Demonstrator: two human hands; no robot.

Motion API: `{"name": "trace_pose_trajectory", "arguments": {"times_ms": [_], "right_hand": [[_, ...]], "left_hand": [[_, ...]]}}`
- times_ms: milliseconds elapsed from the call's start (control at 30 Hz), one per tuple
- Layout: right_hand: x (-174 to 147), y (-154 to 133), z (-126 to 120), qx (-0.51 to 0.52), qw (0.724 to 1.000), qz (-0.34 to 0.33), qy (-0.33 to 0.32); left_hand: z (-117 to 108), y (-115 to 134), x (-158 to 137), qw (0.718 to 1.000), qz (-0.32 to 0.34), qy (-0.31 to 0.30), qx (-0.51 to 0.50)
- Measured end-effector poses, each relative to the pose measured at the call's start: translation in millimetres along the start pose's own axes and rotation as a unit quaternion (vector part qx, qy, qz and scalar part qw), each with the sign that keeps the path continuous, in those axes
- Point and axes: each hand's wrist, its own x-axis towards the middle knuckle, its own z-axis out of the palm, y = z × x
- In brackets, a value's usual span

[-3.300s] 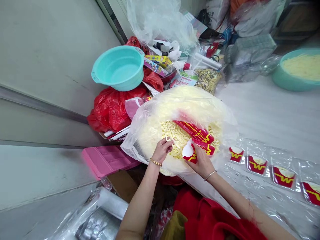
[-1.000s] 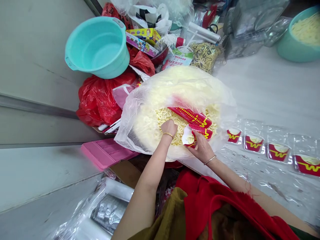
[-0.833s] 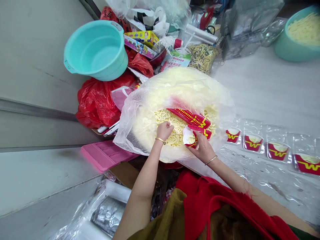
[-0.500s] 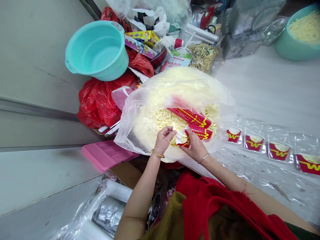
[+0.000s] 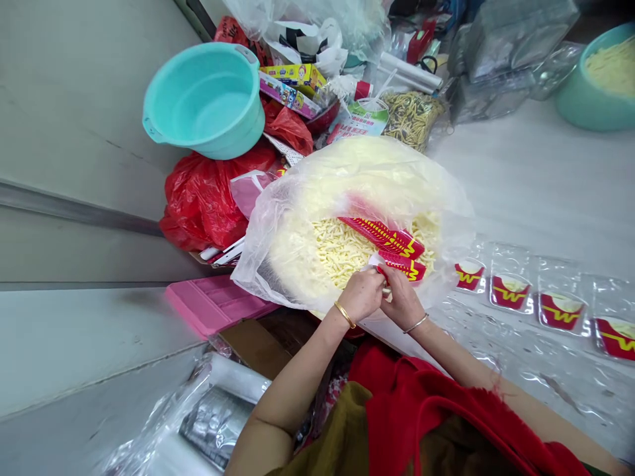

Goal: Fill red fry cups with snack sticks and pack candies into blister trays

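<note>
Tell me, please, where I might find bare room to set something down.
Bare white tabletop shows between the plastic bag, the row of clear packs and the right basin. It is crowded around the left basin and where the left hand and right hand meet.

A turquoise basin (image 5: 206,99) rests on a red plastic bag (image 5: 203,205).

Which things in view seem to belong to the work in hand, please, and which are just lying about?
Seem to belong:
red packet stacks
cloudy bag of pale sticks
row of clear packs with red inserts

Seem to be lying about:
teal basin on the left
red plastic bag
pink tray
yellow box
</note>
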Motion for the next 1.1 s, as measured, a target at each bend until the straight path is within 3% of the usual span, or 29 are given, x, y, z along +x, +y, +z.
{"name": "trace_pose_trajectory", "arguments": {"times_ms": [133,233,333,433,500,567,667,733,833,900,967,1033,1100], "right_hand": [[3,7,-3,0.009,1.0,-0.009,0.022],[5,13,-4,0.019,0.999,0.013,0.038],[6,16,-5,0.021,0.998,0.029,0.041],[7,16,-7,0.019,0.998,0.038,0.038],[8,14,-7,0.022,0.998,0.04,0.035],[8,14,-8,0.023,0.998,0.042,0.033],[9,14,-10,0.016,0.998,0.045,0.036],[10,13,-12,0.011,0.998,0.047,0.038],[13,9,-10,0.01,0.998,0.048,0.032],[17,5,-6,0.011,0.999,0.047,0.025],[20,1,-2,0.009,0.999,0.044,0.019],[22,-4,2,0.008,0.999,0.039,0.018],[25,-8,3,0.012,0.999,0.033,0.022]], "left_hand": [[-10,-4,2,0.996,0.025,0.043,-0.074],[-23,-20,3,0.992,0.023,0.096,-0.081],[-29,-54,11,0.984,-0.106,0.139,0.034],[-22,-90,25,0.944,-0.259,0.107,0.175],[-14,-106,34,0.93,-0.292,0.088,0.206],[-11,-116,39,0.935,-0.292,0.091,0.182],[-19,-119,34,0.948,-0.285,0.141,0.011],[-29,-115,25,0.922,-0.269,0.19,-0.202],[-44,-98,12,0.803,-0.234,0.2,-0.511],[-48,-82,5,0.726,-0.22,0.169,-0.63],[-48,-68,2,0.68,-0.21,0.14,-0.688],[-44,-57,1,0.676,-0.2,0.111,-0.7],[-38,-52,1,0.725,-0.192,0.09,-0.655]]}}
